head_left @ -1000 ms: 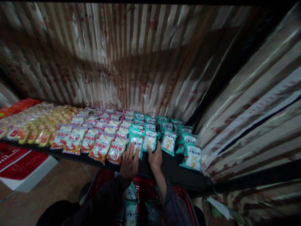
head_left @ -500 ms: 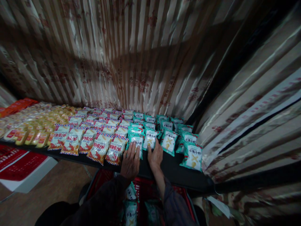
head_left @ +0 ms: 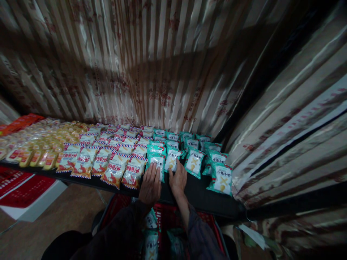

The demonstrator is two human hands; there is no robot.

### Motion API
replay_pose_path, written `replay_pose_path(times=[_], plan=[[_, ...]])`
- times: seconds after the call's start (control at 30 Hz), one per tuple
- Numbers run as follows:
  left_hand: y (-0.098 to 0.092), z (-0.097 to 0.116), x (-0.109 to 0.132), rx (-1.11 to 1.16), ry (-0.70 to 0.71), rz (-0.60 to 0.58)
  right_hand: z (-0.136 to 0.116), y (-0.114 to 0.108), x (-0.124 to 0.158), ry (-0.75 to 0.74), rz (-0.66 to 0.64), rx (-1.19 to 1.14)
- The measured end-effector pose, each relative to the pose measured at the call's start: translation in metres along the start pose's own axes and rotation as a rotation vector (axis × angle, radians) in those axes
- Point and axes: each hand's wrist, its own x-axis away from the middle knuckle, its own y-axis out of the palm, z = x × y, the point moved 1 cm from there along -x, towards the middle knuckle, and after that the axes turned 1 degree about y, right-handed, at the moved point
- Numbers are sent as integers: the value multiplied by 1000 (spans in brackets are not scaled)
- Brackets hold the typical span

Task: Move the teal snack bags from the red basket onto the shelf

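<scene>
My left hand [head_left: 150, 184] lies with outstretched fingers flat on the front of a teal-and-white snack bag [head_left: 159, 159] at the front of its row. Beside it, my right hand [head_left: 178, 179] touches the lower part of the neighbouring teal snack bag [head_left: 172, 156], thumb and fingers apart. Both bags rest on a black shelf [head_left: 197, 195], leaning on more teal bags behind them. What the undersides of my fingers touch is partly hidden.
Left along the shelf stand rows of red-and-white snack bags [head_left: 112, 169], then yellow packs [head_left: 48, 151]. More teal bags [head_left: 221, 178] stand at right. Below my arms is a red crate [head_left: 162, 213] with teal bags. Striped curtains [head_left: 162, 72] hang behind and at right.
Both hands stay at the same two teal bags, with only a slight shift of the fingers. The bag under my right hand sits slightly differently.
</scene>
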Motion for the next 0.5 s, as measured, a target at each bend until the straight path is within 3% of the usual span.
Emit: replay_pose_path(times=[0.5], plan=[[-4,0,-1,-3,9,34,-7,-9,17,-65,74,-11]])
